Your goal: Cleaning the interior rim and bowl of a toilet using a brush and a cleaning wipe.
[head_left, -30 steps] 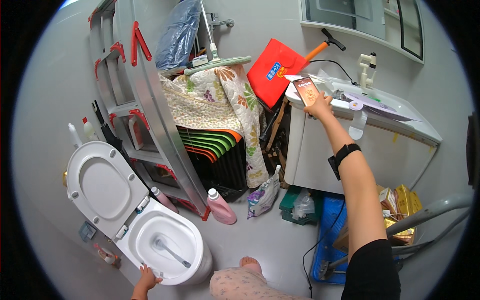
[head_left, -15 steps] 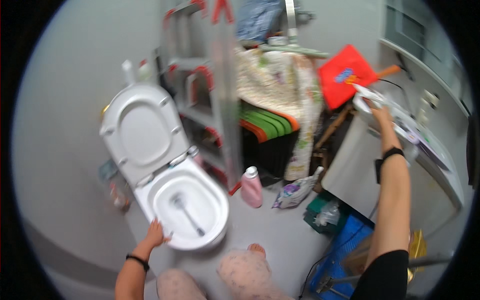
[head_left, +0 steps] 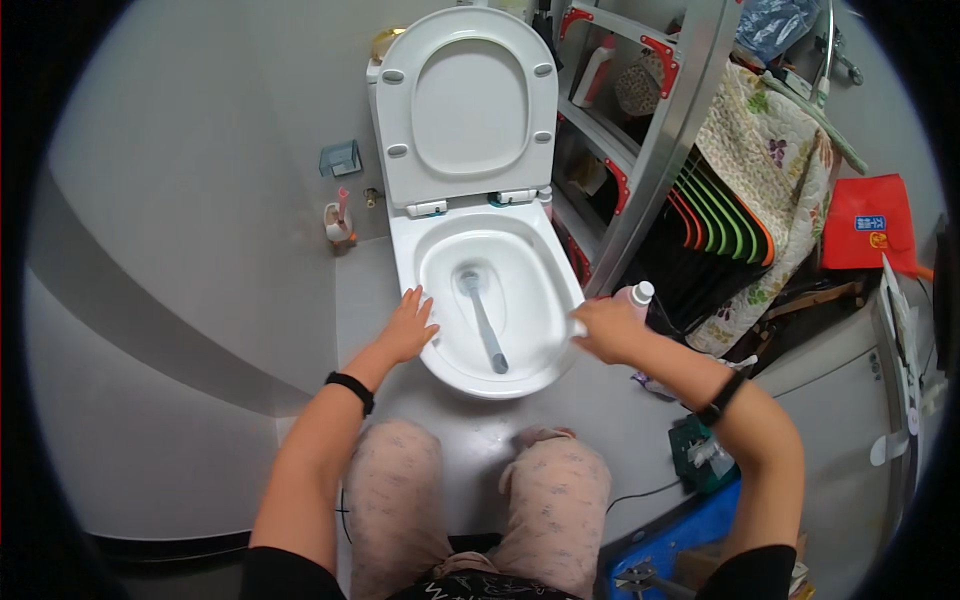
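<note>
Toilet (head_left: pixel 490 370) stands open, seat and lid (head_left: pixel 468 100) raised against the wall, directly ahead of both hands. Left hand (head_left: pixel 408 325): flat, fingers spread, palm resting on the left rim of the bowl; holds nothing. Right hand (head_left: pixel 610 330): at the right rim, fingers curled; something small and white shows at the fingertips, but whether the grip is closed on it cannot be told. Brush (head_left: pixel 483 320) lies inside the bowl between the two hands, head toward the back, handle pointing toward the person; neither hand touches it.

Just beyond the right hand, a pink bottle (head_left: pixel 635 298) with a white cap stands on the floor, close to the knuckles. Further right: ladder (head_left: pixel 660 130), a stack of folded chairs (head_left: pixel 715 240) under a quilt (head_left: pixel 775 160). Well left of the left hand, a small holder (head_left: pixel 338 222) sits at the wall base.

Judgement on progress: bowl interior looks white with no visible foam or soiling, so either scrubbing is largely done or has not started; frame does not settle it. Brush not in hand, lid not lowered, bottle not put away.
</note>
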A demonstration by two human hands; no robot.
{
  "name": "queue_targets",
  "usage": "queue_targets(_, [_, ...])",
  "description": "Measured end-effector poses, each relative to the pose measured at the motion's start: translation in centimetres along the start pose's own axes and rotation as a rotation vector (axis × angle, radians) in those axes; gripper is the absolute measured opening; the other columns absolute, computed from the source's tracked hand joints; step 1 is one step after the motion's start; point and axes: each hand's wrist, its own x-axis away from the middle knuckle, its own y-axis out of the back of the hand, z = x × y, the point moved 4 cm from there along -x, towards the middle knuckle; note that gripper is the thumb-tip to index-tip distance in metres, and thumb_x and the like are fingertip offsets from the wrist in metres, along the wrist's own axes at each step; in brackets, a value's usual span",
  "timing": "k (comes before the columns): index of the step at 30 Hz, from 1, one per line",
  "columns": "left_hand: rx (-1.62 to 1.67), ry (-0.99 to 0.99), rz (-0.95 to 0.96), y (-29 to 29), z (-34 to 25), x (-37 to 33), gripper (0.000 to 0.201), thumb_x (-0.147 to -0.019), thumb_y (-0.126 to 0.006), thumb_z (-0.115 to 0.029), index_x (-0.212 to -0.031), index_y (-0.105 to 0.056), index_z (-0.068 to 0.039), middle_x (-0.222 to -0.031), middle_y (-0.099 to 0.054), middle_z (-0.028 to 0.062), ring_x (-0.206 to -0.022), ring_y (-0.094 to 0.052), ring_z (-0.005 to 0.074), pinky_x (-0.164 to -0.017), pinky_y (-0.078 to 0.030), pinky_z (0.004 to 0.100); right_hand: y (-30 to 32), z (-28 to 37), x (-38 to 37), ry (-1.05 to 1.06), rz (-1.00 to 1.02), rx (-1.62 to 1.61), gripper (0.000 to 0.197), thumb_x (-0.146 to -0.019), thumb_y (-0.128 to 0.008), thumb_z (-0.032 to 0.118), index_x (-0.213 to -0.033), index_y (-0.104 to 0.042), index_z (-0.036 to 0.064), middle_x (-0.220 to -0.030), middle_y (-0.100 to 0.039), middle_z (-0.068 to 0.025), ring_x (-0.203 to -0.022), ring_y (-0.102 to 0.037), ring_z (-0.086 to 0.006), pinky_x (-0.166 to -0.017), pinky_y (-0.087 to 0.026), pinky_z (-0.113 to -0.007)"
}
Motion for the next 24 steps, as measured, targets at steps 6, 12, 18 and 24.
queue_targets(6, [0.009,0.150,-0.023,-0.5,-0.8,-1.9,0.063,-0.086,-0.046,-0.029,-0.133,-0.020,0.004,-0.139,-0.004,0.0272,-0.128,0.001,0.0430,-0.105,-0.010,0.0468,-12.4,6.8,-10.1,0.031,0.603,-0.113,0.028,-0.074,-0.058,0.028,-0.093,-0.065,0.0078,-0.096,-0.062,-0.0124,-0.089,-0.059,-0.0303,-0.076,-0.046,-0.040])
queue_targets(12, [0.091,0.091,-0.095,-1.2,0.4,-2.0,0.067,-0.083,-0.049,-0.023,-0.132,-0.014,0.008,-0.136,0.001,0.0318,-0.126,0.003,0.0495,-0.104,-0.009,0.0495,-16.8,10.2,-14.3,0.343,0.669,0.284,0.026,-0.066,-0.065,0.023,-0.084,-0.068,0.0039,-0.084,-0.064,-0.0124,-0.078,-0.061,-0.0283,-0.066,-0.047,-0.037])
queue_targets(18, [0.125,0.092,-0.060,-1.0,0.6,-2.8,0.069,-0.082,-0.047,-0.017,-0.133,-0.007,0.007,-0.136,0.003,0.0328,-0.125,0.005,0.0514,-0.104,-0.008,0.0493,-16.8,7.3,-17.4,-0.360,0.795,-0.564,0.019,-0.058,-0.058,0.006,-0.072,-0.063,-0.0050,-0.065,-0.057,-0.0205,-0.058,-0.058,-0.0280,-0.052,-0.043,-0.036])
queue_targets(24, [-0.155,-0.047,-0.038,-1.3,-0.1,-3.2,0.034,-0.081,-0.044,-0.013,-0.103,-0.053,0.012,-0.136,-0.013,0.0323,-0.125,0.002,0.0512,-0.101,-0.004,0.0578,-10.4,4.7,-17.4,-0.295,0.522,-0.252,0.019,-0.071,-0.058,0.014,-0.079,-0.063,-0.0020,-0.074,-0.061,-0.0174,-0.066,-0.059,-0.0295,-0.058,-0.046,-0.037])
